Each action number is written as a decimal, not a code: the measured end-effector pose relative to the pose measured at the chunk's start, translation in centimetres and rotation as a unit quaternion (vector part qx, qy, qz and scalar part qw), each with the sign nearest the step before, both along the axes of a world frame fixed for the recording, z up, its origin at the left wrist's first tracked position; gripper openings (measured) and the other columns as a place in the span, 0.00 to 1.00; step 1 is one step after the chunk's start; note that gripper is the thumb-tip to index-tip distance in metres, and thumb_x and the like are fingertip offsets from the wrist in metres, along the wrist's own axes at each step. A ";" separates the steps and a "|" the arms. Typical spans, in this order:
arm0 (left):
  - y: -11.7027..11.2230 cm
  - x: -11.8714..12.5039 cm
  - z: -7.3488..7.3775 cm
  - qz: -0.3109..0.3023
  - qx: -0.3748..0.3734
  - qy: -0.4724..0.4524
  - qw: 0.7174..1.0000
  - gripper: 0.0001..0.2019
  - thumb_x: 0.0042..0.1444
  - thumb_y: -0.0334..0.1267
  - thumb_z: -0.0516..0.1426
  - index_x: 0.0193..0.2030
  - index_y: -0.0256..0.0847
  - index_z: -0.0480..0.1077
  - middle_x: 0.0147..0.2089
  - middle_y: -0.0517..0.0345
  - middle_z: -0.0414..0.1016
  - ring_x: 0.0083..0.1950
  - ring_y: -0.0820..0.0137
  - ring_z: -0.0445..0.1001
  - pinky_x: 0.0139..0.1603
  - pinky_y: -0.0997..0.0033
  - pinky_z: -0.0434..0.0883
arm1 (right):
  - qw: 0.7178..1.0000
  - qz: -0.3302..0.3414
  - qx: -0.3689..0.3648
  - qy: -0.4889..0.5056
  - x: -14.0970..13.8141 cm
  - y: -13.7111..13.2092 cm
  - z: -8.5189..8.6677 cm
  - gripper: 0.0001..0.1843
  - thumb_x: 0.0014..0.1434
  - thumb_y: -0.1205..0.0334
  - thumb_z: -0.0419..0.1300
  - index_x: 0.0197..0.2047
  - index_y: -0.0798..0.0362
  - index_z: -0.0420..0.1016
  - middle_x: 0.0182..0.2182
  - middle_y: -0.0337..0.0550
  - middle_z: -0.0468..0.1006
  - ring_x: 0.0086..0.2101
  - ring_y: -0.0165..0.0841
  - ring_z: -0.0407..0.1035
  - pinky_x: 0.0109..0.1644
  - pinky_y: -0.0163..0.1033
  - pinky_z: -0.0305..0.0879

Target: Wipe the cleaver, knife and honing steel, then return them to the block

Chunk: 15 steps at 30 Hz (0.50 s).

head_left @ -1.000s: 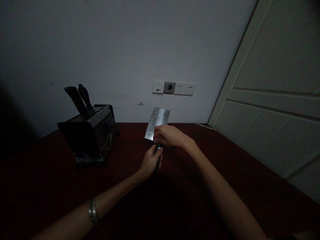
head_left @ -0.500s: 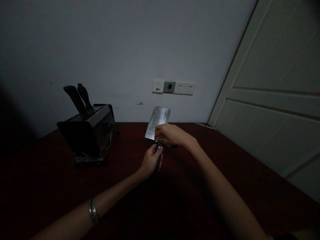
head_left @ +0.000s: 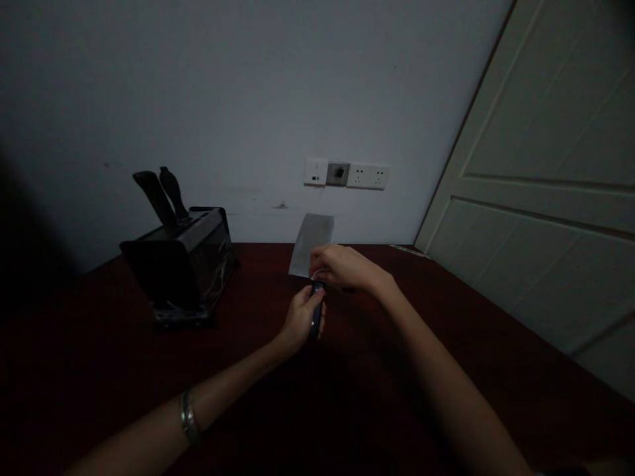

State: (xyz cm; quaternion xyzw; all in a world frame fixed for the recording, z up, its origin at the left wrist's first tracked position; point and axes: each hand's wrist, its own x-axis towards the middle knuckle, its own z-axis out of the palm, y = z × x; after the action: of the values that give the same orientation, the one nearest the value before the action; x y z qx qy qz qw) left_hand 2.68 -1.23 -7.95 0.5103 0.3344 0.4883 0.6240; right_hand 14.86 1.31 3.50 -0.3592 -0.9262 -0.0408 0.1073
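Watching from a distance, I saw the left hand (head_left: 299,318) wrapped round the black handle (head_left: 316,317) of the cleaver (head_left: 311,241), its far end toward the wall (head_left: 248,99), over the dark red table (head_left: 258,291). The right hand (head_left: 350,266) had its fingers curled at the cleaver's near end; what they pinched, I couldn't tell. The knife block (head_left: 206,254) stood left of both.

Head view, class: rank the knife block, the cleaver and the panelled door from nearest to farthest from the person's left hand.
1. Cleaver: nearest, gripped by its handle in the left hand.
2. Knife block: next, off to the hand's left.
3. Panelled door: farthest, at the far right.
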 end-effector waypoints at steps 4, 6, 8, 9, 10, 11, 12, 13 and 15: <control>0.3 -0.3 0.2 0.011 -0.005 -0.009 1.000 0.16 0.48 0.50 0.54 0.34 0.40 0.58 0.18 0.70 0.60 0.10 0.79 0.58 0.06 0.81 0.57 | 1.000 -0.005 -0.014 0.006 0.7 0.3 0.1 0.08 0.52 0.68 0.55 0.34 0.54 0.75 0.36 0.43 0.73 0.35 0.31 0.65 0.34 0.35 0.53; 0.5 -0.5 0.2 0.014 -0.004 -0.006 1.000 0.16 0.48 0.50 0.54 0.34 0.40 0.58 0.18 0.70 0.60 0.10 0.79 0.58 0.07 0.81 0.56 | 1.000 -0.008 -0.019 0.002 1.0 0.4 0.1 0.09 0.51 0.68 0.55 0.35 0.54 0.75 0.37 0.43 0.74 0.36 0.32 0.65 0.35 0.35 0.53; 0.7 -0.7 0.0 0.015 0.001 -0.001 1.000 0.15 0.49 0.50 0.53 0.33 0.40 0.58 0.18 0.70 0.61 0.10 0.79 0.58 0.07 0.81 0.56 | 1.000 -0.016 -0.020 -0.005 1.2 0.5 0.1 0.10 0.50 0.69 0.56 0.35 0.53 0.76 0.36 0.43 0.74 0.37 0.32 0.66 0.34 0.35 0.54; 0.8 -0.7 0.0 0.017 0.006 0.001 1.000 0.15 0.49 0.50 0.53 0.33 0.40 0.58 0.19 0.70 0.61 0.10 0.79 0.58 0.07 0.81 0.56 | 1.000 -0.021 -0.021 -0.008 1.3 0.5 0.2 0.10 0.50 0.69 0.56 0.35 0.53 0.76 0.36 0.43 0.74 0.36 0.32 0.66 0.34 0.34 0.54; 0.9 -0.8 0.0 0.020 0.013 0.004 1.000 0.15 0.49 0.50 0.53 0.33 0.40 0.58 0.19 0.70 0.61 0.10 0.79 0.58 0.07 0.81 0.56 | 0.999 -0.024 -0.020 -0.012 1.4 0.6 0.2 0.10 0.50 0.69 0.56 0.34 0.52 0.76 0.37 0.43 0.75 0.36 0.32 0.66 0.33 0.34 0.54; 1.1 -0.9 0.0 0.026 0.020 0.006 0.999 0.15 0.49 0.50 0.53 0.33 0.40 0.58 0.19 0.70 0.61 0.10 0.79 0.58 0.07 0.81 0.56 | 0.999 -0.027 -0.018 -0.016 1.6 0.6 0.3 0.10 0.50 0.69 0.56 0.34 0.52 0.76 0.36 0.43 0.75 0.35 0.32 0.67 0.33 0.34 0.54; 1.2 -1.0 0.0 0.032 0.026 0.008 0.999 0.15 0.49 0.51 0.53 0.33 0.40 0.58 0.19 0.70 0.61 0.10 0.79 0.58 0.07 0.81 0.57 | 0.999 -0.030 -0.016 -0.018 1.8 0.6 0.4 0.10 0.50 0.69 0.56 0.33 0.52 0.77 0.36 0.43 0.75 0.34 0.32 0.67 0.32 0.34 0.54; 1.3 -1.1 0.1 0.038 0.031 0.009 0.999 0.16 0.49 0.51 0.53 0.33 0.40 0.58 0.19 0.70 0.61 0.10 0.79 0.59 0.07 0.81 0.57 | 0.999 -0.034 -0.013 -0.017 2.0 0.7 0.4 0.09 0.50 0.69 0.56 0.33 0.52 0.77 0.36 0.43 0.75 0.33 0.31 0.67 0.32 0.34 0.54; 1.5 -1.3 0.1 0.045 0.036 0.010 0.998 0.17 0.48 0.52 0.53 0.32 0.40 0.57 0.19 0.70 0.61 0.10 0.80 0.59 0.07 0.81 0.57 | 0.999 -0.046 -0.015 -0.004 2.3 1.0 0.4 0.09 0.50 0.68 0.56 0.33 0.53 0.77 0.34 0.43 0.75 0.32 0.31 0.67 0.32 0.34 0.55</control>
State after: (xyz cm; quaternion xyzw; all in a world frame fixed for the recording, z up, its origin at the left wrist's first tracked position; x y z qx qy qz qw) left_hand 1.38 0.24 -7.82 0.5215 0.3459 0.5225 0.5791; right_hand 17.21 2.32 3.94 -0.4026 -0.9097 -0.0331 0.0960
